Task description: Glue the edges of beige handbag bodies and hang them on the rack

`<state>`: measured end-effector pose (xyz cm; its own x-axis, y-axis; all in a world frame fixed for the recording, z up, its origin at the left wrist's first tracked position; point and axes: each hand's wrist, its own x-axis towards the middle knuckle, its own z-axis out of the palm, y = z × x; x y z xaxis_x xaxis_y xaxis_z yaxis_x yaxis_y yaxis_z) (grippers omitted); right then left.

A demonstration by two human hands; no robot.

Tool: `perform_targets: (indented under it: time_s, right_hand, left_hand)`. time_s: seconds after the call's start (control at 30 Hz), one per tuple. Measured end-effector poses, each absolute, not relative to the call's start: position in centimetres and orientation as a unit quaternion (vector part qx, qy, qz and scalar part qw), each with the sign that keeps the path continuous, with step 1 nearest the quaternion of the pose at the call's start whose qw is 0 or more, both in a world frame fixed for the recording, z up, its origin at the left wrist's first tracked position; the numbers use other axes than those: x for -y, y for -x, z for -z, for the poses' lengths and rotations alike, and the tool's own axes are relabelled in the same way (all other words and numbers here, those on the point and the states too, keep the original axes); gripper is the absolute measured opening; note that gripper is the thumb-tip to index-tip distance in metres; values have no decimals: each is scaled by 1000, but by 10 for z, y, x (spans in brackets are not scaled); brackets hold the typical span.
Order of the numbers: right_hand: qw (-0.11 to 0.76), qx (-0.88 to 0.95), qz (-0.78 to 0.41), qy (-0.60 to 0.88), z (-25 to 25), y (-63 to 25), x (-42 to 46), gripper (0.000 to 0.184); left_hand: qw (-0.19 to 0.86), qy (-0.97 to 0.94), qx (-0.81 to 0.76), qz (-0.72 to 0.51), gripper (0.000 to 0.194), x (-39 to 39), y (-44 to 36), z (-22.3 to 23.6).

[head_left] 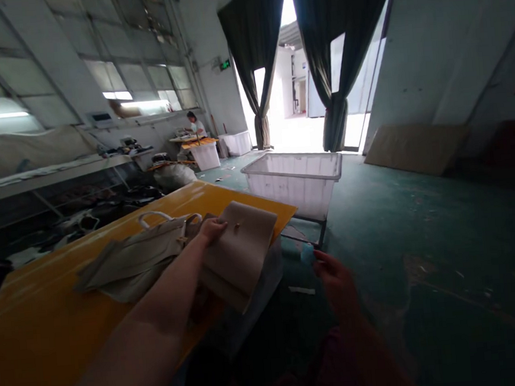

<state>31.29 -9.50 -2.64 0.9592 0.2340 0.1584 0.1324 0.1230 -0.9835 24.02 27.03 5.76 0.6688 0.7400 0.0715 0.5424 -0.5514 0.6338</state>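
Note:
My left hand (213, 229) is closed on the edge of a taupe bag (249, 235), whose smooth panel carries a small gold-coloured fitting. The bag lies at the table's near right corner, its lower end hanging past the edge. Left of that hand, more taupe bags (142, 261) with pale loop handles lie in a flat pile on the yellow tabletop (44, 317). Out over the floor to the right, my right hand (338, 279) pinches a small light-blue piece (307, 253), apart from the bag. The blue piece's exact kind cannot be made out.
A white wheeled bin (290, 184) stands just beyond the table corner. Further back, a person (196, 126) sits at a workbench near another white bin (205, 155). Dark curtains (330, 92) frame a bright doorway. A brown board (414, 148) leans on the right wall.

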Motion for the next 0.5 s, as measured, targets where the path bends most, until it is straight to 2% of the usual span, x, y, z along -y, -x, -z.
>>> perform_targets:
  time_s: [0.17, 0.23, 0.33, 0.4, 0.5]
  right_hand:
    - [676, 287, -31, 678, 35, -329, 25, 36]
    - [609, 366, -37, 703, 40, -326, -2, 37]
    - [459, 463, -53, 756, 55, -310, -33, 42]
    - [407, 492, -66, 766, 67, -297, -45, 34]
    - [378, 502, -67, 775, 82, -284, -49, 26]
  left_hand:
    - [223, -877, -410, -114, 20, -275, -239, -36]
    - [202, -881, -418, -96, 22, -276, -240, -31]
    - [177, -884, -426, -74, 24, -279, -240, -25]
    - [163, -884, -433, -60, 24, -281, -240, -22]
    - [148, -883, -443, -37, 25, -281, -241, -15]
